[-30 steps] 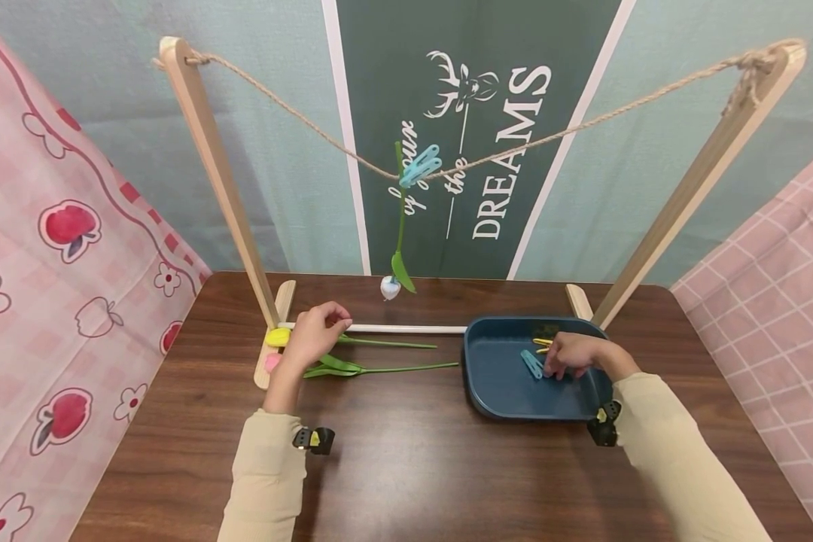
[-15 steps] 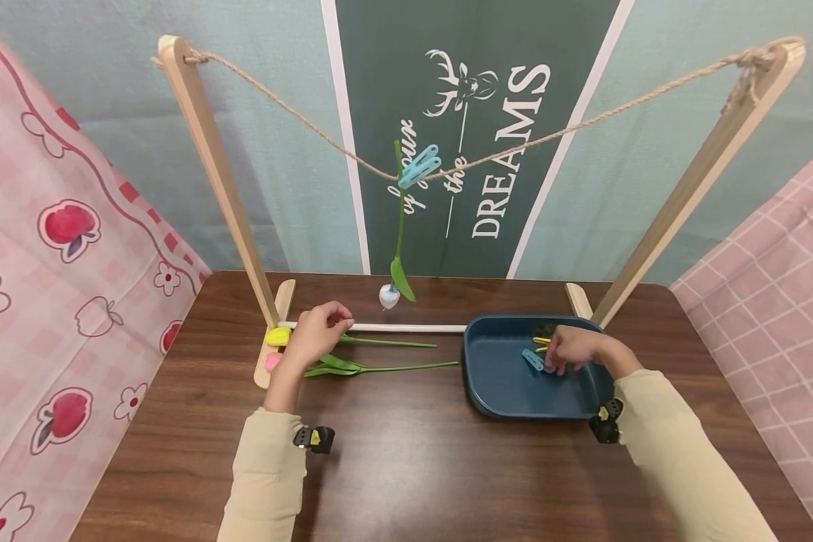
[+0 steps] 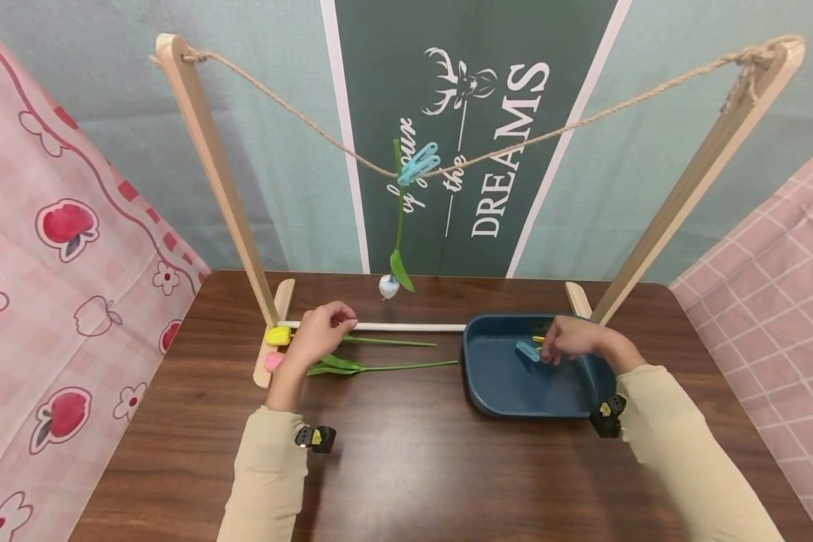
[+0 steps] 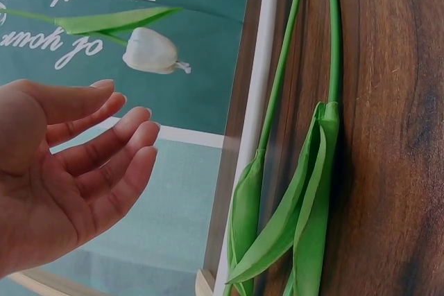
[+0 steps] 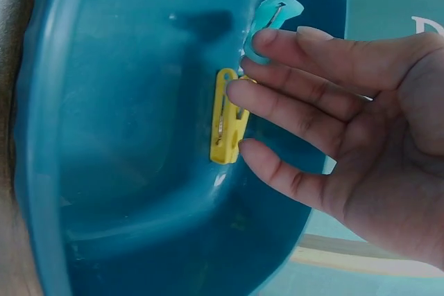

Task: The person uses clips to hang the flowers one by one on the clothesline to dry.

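Note:
My right hand [image 3: 576,337] reaches into the dark blue basin [image 3: 508,403], pinching a light blue clothespin [image 3: 527,351] at its fingertips; in the right wrist view this clothespin [image 5: 267,22] is partly behind the index finger. Beside the fingers is a yellow clothespin [image 5: 225,119] on the basin floor. My left hand [image 3: 320,333] hovers over two artificial tulips, one yellow [image 3: 278,336] and one pink [image 3: 273,362], fingers loosely bent around nothing in the left wrist view. A white tulip [image 3: 389,287] hangs head down from the rope, held by light blue clothespins [image 3: 420,163].
Two wooden posts [image 3: 220,181] carry the sagging rope [image 3: 291,109] above the table [image 3: 393,467]. A white rod [image 3: 406,327] runs low between their feet, behind the tulip stems. Printed cloths hang at the back and sides.
The right hand has moved slightly up and back within the basin, and the light blue clothespin has shifted and turned with it. My left hand has barely moved. The white tulip sways a little.

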The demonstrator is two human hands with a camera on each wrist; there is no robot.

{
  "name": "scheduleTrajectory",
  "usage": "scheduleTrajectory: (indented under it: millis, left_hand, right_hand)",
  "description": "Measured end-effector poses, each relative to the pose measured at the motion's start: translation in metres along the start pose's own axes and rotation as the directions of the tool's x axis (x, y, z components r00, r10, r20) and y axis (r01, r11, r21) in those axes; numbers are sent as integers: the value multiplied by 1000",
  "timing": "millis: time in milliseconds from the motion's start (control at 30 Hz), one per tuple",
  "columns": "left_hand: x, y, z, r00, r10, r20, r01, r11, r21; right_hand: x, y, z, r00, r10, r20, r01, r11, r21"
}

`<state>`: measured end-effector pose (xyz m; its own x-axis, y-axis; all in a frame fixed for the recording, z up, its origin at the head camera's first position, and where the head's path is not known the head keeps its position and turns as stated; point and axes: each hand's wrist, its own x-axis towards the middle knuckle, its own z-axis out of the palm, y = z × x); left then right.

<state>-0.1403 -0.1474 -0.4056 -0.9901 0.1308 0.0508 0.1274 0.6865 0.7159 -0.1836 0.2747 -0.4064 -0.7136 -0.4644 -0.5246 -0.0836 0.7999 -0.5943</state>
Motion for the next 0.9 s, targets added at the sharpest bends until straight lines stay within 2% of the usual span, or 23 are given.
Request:
scheduleTrajectory:
  millis: [567, 900]
  left_hand:
    - [2, 2, 9, 999, 19, 40, -19, 1000, -13]
    - [5, 7, 19, 995, 78, 58, -78, 997, -5]
  right_hand:
    - [-2, -19, -8, 989, -143, -42, 141, 988, -57]
    - [-3, -34, -11, 977, -201, -70, 195, 977, -88]
